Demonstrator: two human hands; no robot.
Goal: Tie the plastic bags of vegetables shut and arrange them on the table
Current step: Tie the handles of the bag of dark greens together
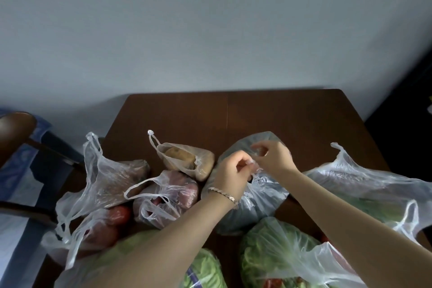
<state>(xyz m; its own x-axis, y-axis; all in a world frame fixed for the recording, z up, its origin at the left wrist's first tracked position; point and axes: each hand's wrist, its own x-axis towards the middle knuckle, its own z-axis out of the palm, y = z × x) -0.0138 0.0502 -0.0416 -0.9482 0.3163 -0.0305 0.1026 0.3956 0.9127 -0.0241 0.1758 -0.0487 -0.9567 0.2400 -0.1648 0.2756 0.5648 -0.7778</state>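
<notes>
Both hands over grey bag [257, 196], middle of table [280, 112]. Left hand [231, 172] pinches handle strip, fingers curled tight. Right hand [273, 159] pinches other strip, just beside. Potato bag [187, 161] knotted, touching grey bag's left side. Greens bag [271, 252] at near edge, handles loose.

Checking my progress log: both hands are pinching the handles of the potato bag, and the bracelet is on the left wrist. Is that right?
Not the potato bag: in the head view the left hand and right hand pinch the handles of the grey bag beside it. The potato bag lies untouched, already knotted. The bracelet is on the left wrist.
</notes>
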